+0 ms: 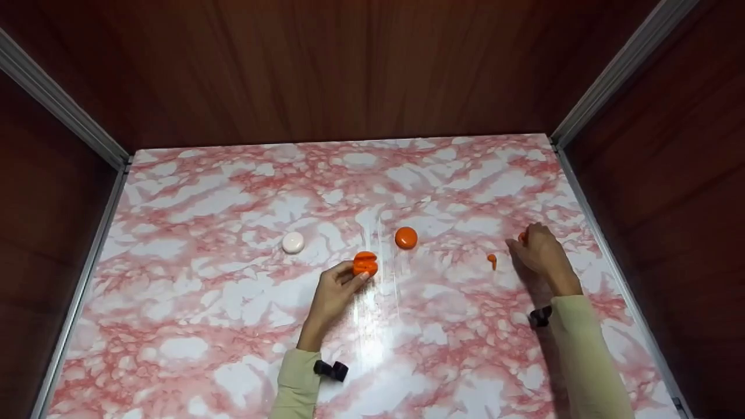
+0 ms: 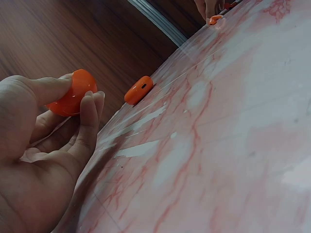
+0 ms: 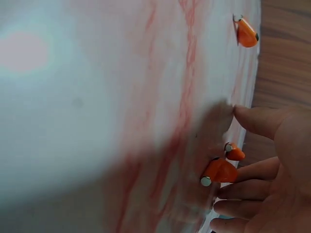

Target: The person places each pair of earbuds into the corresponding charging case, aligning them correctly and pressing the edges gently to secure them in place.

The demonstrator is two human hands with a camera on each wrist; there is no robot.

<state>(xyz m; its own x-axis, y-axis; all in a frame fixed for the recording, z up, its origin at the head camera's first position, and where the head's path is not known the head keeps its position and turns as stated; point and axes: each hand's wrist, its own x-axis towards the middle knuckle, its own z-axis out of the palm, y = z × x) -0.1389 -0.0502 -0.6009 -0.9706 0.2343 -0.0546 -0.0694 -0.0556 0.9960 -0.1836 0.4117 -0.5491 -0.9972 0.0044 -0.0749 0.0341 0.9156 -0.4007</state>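
Observation:
My left hand (image 1: 333,297) pinches an orange earbud case (image 1: 365,265) between thumb and fingers, held above the table; in the head view its lid stands open. At the right, my right hand (image 1: 541,250) reaches down beside two orange earbuds. The right wrist view shows them as a smaller-looking earbud (image 3: 234,151) and a nearer earbud (image 3: 218,171), with the fingertips right at the nearer one and the thumb spread apart. Another orange earbud (image 1: 492,261) lies to the left of that hand.
A closed, round orange case (image 1: 406,237) sits near the middle of the marbled table (image 1: 192,291). Left of it is a round white case (image 1: 293,242). Dark wooden panels (image 1: 349,70) with metal edges enclose the back and both sides.

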